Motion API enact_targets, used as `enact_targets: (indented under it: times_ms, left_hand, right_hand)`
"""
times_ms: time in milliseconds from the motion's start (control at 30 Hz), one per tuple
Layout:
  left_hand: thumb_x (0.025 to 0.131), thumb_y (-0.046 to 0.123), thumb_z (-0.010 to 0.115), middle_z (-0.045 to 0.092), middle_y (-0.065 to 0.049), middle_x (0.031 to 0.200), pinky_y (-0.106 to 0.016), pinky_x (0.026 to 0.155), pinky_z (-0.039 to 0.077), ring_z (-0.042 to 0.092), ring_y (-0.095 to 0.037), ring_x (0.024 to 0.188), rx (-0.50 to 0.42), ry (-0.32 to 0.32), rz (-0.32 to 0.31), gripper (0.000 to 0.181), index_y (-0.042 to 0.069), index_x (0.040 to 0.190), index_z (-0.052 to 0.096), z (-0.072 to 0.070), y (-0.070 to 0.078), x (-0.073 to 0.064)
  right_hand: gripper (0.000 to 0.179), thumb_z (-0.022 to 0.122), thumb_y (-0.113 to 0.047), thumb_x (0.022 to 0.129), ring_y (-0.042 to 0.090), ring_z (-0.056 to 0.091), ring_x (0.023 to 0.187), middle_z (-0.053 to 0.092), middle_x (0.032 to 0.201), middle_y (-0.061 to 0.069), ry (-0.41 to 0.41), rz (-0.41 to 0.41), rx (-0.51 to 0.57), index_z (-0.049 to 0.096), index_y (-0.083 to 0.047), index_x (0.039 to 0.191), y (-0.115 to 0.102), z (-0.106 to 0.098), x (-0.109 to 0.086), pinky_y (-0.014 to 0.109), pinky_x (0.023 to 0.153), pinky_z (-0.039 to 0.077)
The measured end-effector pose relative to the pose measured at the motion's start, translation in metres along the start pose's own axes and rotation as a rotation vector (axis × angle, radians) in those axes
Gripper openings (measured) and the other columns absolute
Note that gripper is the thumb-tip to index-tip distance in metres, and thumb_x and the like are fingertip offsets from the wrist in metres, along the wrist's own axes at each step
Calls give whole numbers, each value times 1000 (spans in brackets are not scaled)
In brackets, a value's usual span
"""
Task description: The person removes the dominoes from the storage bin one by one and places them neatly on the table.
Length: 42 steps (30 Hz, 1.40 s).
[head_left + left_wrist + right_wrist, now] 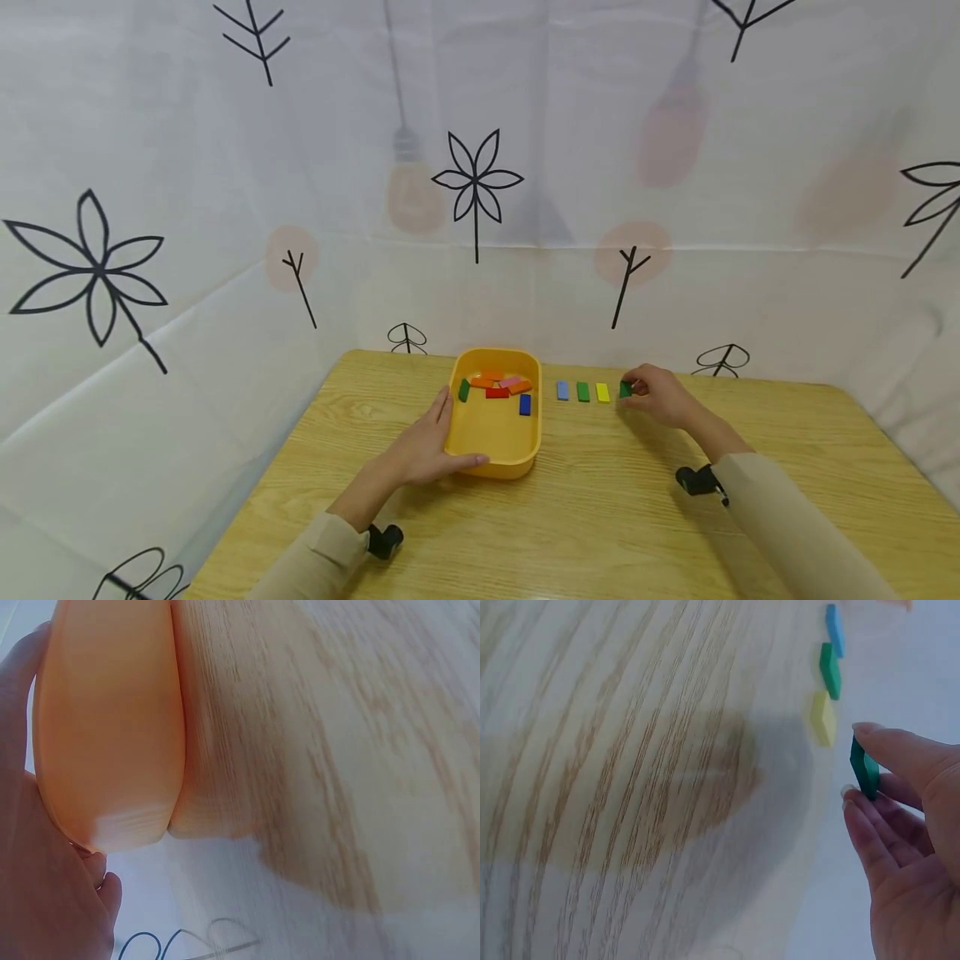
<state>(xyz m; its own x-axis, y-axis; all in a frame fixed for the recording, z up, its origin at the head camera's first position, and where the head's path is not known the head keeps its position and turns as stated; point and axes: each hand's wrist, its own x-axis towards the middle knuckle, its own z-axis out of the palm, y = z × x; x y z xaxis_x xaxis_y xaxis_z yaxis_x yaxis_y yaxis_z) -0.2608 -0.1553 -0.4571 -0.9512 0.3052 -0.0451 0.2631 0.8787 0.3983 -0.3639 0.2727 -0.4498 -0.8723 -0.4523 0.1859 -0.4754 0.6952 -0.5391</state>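
A yellow plastic bin [495, 467] stands on the wooden table, several coloured blocks lying inside it. My left hand [423, 442] grips its near left corner, thumb at the near rim and fingers along the left side; the bin's outer wall [112, 727] fills much of the left wrist view. To the right of the bin, my right hand [663, 397] pinches a small dark green block [864, 766] between thumb and fingers, at the end of a row. That row holds a light blue block [562, 390], a green block [582, 392] and a yellow block [603, 392].
Inside the bin are a green block [464, 390], a red block [497, 393], a dark blue block [525, 405], a pink block [509, 382] and several orange ones. Behind the table [600, 533] hangs a white cloth [540, 300] printed with plants and lamps.
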Motion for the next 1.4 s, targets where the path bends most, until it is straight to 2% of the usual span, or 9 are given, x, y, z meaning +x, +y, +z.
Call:
enact_targets:
  times_ms: [300, 533, 767, 1067, 1400]
  left_hand:
    - [80, 88, 54, -3, -8, 172, -49, 121, 31, 23, -32, 154, -9, 4, -8, 129, 7, 165, 0, -1, 0, 0]
    - [79, 89, 54, -2, -8, 173, -50, 120, 31, 23, -32, 154, -19, 4, -10, 130, 9, 165, 0, 3, -1, 1]
    - [79, 89, 54, -3, -8, 173, -49, 121, 30, 22, -32, 155, -22, 1, -15, 130, 9, 165, -1, 3, -1, -1]
    - [82, 85, 56, -4, -7, 173, -49, 121, 30, 24, -32, 154, -18, 15, -15, 127, 10, 165, -2, 1, 0, 3]
    - [80, 87, 55, -3, -10, 172, -50, 120, 31, 24, -33, 154, -22, 11, -6, 129, 8, 165, -2, 0, -1, 2]
  right_hand:
    - [35, 75, -6, 92, 35, 63, 94, 64, 106, 22, -32, 1, -29, 64, 15, 117, 14, 8, 11, 51, 82, 55]
    - [37, 73, -6, 93, 45, 61, 102, 62, 111, 27, -62, 26, -15, 62, 16, 121, 20, 14, 11, 58, 87, 53]
    - [41, 70, -6, 96, 47, 59, 106, 57, 117, 29, -77, 14, -4, 58, 18, 127, 20, 14, 8, 60, 90, 52]
    - [51, 67, -10, 99, 52, 57, 112, 51, 129, 34, -19, -11, -7, 49, 18, 138, 8, 10, 12, 60, 91, 53]
    - [47, 69, -13, 99, 50, 57, 113, 54, 130, 31, 20, -82, 7, 55, 12, 136, -33, 8, 9, 58, 90, 53]
